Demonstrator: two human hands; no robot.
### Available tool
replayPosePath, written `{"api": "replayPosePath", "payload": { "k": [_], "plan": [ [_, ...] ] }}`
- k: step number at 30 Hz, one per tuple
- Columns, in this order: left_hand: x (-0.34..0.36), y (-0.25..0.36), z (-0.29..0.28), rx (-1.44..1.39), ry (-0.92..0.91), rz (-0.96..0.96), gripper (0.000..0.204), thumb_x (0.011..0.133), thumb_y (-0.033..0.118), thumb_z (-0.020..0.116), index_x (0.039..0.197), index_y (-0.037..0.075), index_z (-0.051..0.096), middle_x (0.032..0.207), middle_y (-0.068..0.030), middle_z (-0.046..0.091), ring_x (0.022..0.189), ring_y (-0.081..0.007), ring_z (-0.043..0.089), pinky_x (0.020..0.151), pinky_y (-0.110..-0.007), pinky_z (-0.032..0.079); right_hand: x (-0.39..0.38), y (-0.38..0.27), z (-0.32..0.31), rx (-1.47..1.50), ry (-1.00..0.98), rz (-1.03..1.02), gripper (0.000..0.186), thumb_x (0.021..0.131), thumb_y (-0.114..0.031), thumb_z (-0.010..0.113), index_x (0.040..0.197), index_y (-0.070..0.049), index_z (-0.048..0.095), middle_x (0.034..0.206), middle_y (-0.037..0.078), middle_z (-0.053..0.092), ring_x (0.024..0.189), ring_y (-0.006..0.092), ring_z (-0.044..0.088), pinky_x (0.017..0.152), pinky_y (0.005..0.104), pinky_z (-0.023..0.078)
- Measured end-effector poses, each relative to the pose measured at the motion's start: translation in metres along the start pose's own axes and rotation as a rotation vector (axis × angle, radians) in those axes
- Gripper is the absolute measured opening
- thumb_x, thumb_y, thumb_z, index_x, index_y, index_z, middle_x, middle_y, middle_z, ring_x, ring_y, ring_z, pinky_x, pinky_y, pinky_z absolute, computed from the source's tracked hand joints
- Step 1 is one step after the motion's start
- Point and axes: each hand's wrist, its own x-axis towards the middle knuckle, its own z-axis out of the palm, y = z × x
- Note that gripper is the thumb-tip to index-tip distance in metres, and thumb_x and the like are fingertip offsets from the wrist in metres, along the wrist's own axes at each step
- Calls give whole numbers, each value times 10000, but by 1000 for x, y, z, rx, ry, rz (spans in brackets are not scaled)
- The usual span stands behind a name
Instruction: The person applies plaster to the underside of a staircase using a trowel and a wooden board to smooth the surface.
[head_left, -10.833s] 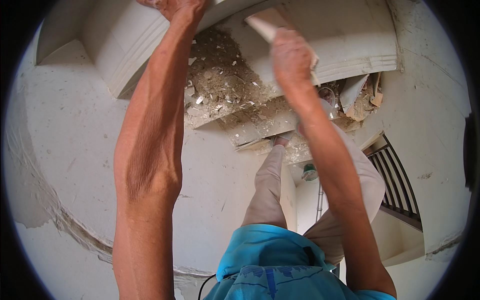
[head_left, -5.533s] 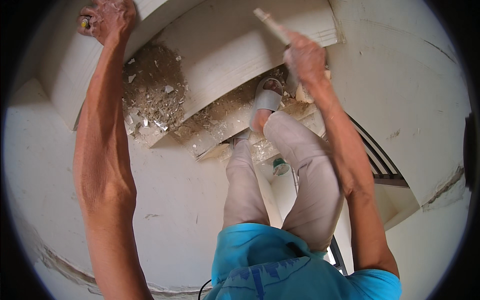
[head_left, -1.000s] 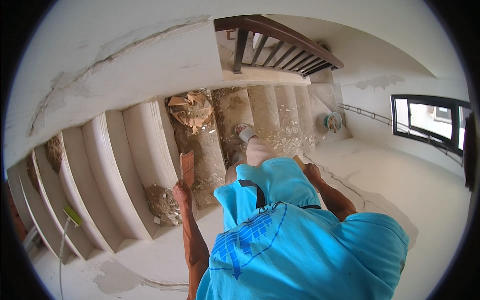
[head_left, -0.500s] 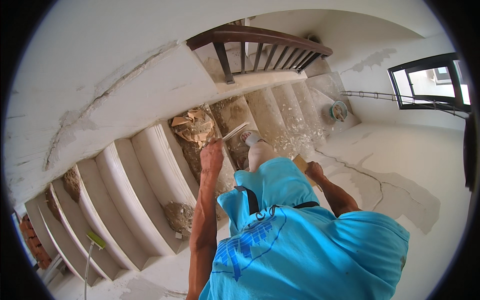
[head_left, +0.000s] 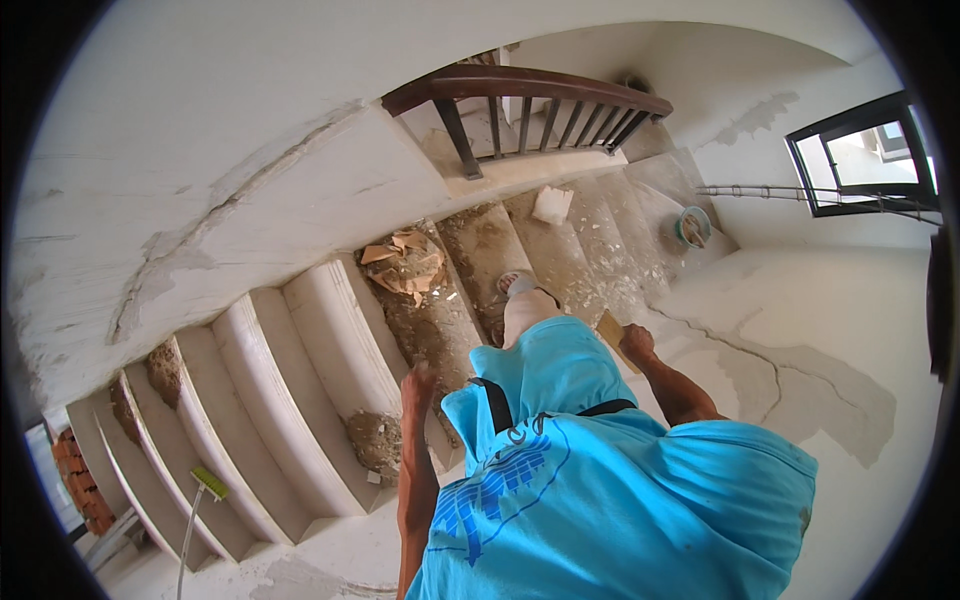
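Observation:
My left hand [head_left: 420,385] is blurred beside the debris-covered steps, with no large piece visible in it; its fingers are too unclear to read. My right hand [head_left: 637,345] grips a flat tan board [head_left: 611,335] at my side. A white square piece [head_left: 553,205] shows over the steps ahead, either airborne or resting, I cannot tell. A heap of broken tan shards [head_left: 400,270] lies on a dirty step. My sandalled foot [head_left: 513,285] is among dust and white chips.
Pale curved steps [head_left: 250,385] run down-left toward stacked red bricks [head_left: 85,480] and a green broom [head_left: 210,482]. A railing [head_left: 550,90] stands above; a teal bucket [head_left: 693,228] sits near a window [head_left: 860,150] and a rod [head_left: 780,192]. Cracked walls [head_left: 780,370] surround the staircase.
The piece in my left hand has left it; a white square now shows farther up the steps. That hand has moved down from above the shard heap. My right hand keeps the board.

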Motion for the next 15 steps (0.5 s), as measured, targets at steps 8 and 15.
{"api": "replayPosePath", "payload": {
  "k": [8,15],
  "plan": [
    [-150,-47,58,-979,177,-729,174,895,249,650,802,116,586,629,42,513,521,-67,469,467,-245,356,30,-21,-20,-58,-7,-72,205,809,-153,592,947,-73,720,931,174,715,898,344,702,777,447,564],
    [-170,15,81,-1164,343,-612,231,936,259,632,775,116,545,624,60,464,560,-59,431,485,-247,343,32,-47,-61,-64,-26,-209,222,759,-161,651,902,-11,729,860,233,705,854,370,703,746,463,556]
  ]
}}
